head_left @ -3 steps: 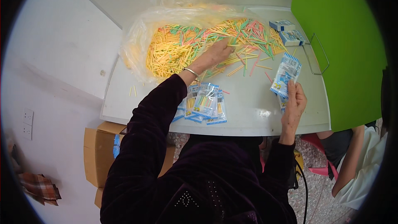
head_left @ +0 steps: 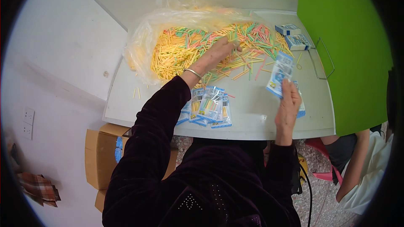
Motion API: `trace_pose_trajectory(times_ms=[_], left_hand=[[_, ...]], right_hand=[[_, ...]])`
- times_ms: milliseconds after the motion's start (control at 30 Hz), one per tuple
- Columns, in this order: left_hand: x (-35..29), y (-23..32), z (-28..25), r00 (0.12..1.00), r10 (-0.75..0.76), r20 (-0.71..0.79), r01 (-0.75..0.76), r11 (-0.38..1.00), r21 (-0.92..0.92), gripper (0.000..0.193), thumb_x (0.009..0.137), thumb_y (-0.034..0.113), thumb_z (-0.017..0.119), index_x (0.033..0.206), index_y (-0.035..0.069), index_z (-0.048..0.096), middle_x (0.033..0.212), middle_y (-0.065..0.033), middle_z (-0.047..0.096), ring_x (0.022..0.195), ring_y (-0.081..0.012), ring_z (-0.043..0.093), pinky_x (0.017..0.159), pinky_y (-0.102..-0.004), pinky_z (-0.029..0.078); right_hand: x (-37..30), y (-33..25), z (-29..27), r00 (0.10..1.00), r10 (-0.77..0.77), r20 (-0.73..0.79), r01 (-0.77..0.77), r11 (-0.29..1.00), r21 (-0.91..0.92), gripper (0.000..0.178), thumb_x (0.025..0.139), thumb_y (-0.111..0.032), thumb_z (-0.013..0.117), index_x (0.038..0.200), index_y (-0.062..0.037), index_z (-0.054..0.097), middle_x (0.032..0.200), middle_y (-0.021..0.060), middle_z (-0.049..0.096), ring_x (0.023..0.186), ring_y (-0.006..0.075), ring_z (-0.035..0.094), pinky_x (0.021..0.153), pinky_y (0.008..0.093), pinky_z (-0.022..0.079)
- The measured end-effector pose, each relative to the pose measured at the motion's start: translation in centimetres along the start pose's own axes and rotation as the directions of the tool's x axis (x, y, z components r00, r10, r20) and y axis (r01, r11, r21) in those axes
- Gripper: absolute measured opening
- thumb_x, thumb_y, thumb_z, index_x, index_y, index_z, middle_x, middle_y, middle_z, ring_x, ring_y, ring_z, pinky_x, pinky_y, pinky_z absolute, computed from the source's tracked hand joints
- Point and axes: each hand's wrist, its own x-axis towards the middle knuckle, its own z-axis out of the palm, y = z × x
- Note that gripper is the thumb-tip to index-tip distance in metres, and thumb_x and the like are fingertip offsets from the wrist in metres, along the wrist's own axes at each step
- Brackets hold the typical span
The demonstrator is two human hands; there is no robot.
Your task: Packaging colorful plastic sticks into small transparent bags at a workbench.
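Note:
My left hand (head_left: 218, 54) is closed over the heap of thin coloured sticks (head_left: 176, 52), its fingers pinching a few yellow-green sticks (head_left: 232, 37). The heap is yellow, green and pink and spills from a clear plastic bag (head_left: 136, 52). On the right, my right hand (head_left: 288, 107) grips the lower end of a blue-and-white plastic packet (head_left: 280, 70) between thumb and fingers, holding it above the table. Just behind that hand lies another such packet (head_left: 301, 101), partly covered. Below my left wrist sits a pile of packets (head_left: 211, 103) with coloured sticks showing through them.
Two small blue-and-white boxes (head_left: 298, 42) stand at the back right, near a bent wire stand (head_left: 324, 75). A green panel (head_left: 349, 59) borders the table (head_left: 252, 128) on the right. A cardboard box (head_left: 97, 159) is below left. Another person's arm (head_left: 354, 166) shows at lower right.
My right hand has moved left with its packet, uncovering more of the packet behind it. The left hand has barely shifted over the heap.

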Motion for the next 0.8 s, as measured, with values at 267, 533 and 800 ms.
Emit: trace_pose_trajectory(times_ms=[267, 533, 800], left_hand=[[-1.3, 2.7, 3.0, 0.983, -0.144, 0.114, 0.167, 0.441, -0.882, 0.022, 0.092, 0.015, 0.048, 0.096, -0.006, 0.055, 0.092, -0.0148, 0.061, 0.083, -0.0245, 0.061, 0.072, -0.0335, 0.052], [-3.2, 3.4, 7.9, 0.986, -0.097, -0.137, -0.084, 0.419, -0.904, 0.016, 0.088, 0.012, 0.057, 0.095, -0.003, 0.055, 0.091, -0.0099, 0.060, 0.084, -0.0166, 0.059, 0.078, -0.0288, 0.050], [-4.0, 3.3, 9.1, 0.970, -0.040, -0.240, -0.161, 0.634, -0.756, 0.018, 0.090, 0.013, 0.054, 0.102, 0.000, 0.056, 0.094, -0.0063, 0.061, 0.087, -0.0122, 0.057, 0.080, -0.0259, 0.048]], right_hand=[[3.2, 5.4, 6.5, 0.897, 0.435, 0.071, -0.373, 0.663, 0.649, 0.022, 0.093, -0.019, 0.051, 0.109, -0.0038, 0.052, 0.102, 0.0098, 0.060, 0.102, 0.0211, 0.054, 0.093, 0.0363, 0.038], [4.6, 8.0, 7.7, 0.897, 0.434, 0.081, -0.264, 0.381, 0.886, 0.023, 0.097, -0.022, 0.039, 0.105, -0.0025, 0.049, 0.097, 0.0063, 0.054, 0.095, 0.0178, 0.052, 0.091, 0.0351, 0.042], [3.8, 7.1, 8.6, 0.895, 0.445, -0.012, -0.264, 0.553, 0.790, 0.029, 0.098, -0.024, 0.035, 0.110, -0.0014, 0.049, 0.108, 0.0090, 0.054, 0.102, 0.0213, 0.051, 0.094, 0.0371, 0.040]])
